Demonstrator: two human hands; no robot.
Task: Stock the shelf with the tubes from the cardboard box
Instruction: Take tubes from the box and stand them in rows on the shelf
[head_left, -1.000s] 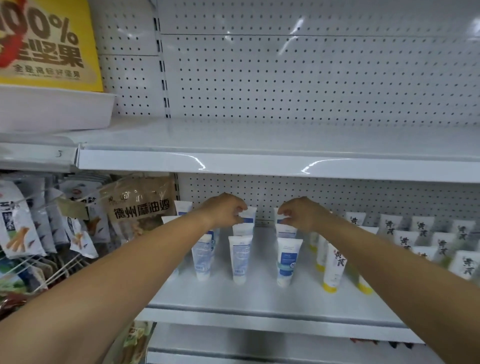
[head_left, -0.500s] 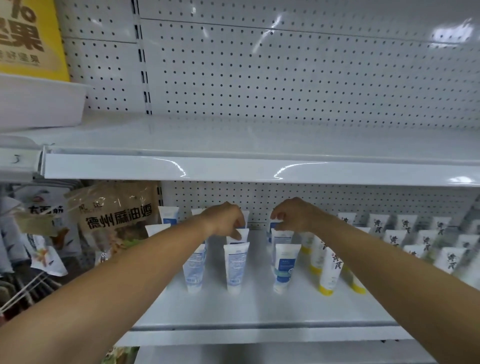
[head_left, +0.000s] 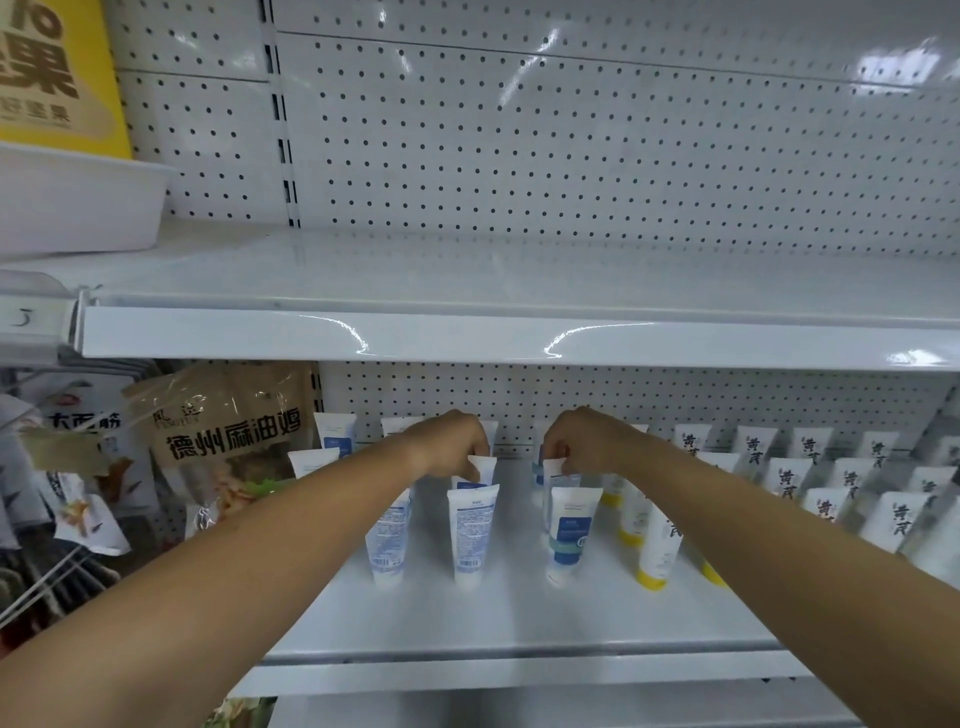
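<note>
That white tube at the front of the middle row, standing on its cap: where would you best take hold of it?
Probably pinch the front middle tube by its flat crimped top edge, coming from above and in front. It stands cap-down, so that wide seam is uppermost, and neighbouring tubes stand on both sides.

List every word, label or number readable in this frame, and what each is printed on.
"德州麻油鸡": brown bag.
"大面筋": snack packet.
"黄芪": white tubes on the right.
"果", cut off, with "好坚果" beneath: yellow sign.
Blue-and-white tubes: print too small to read.
Shelf-edge tag: one mark, unclear.
</note>
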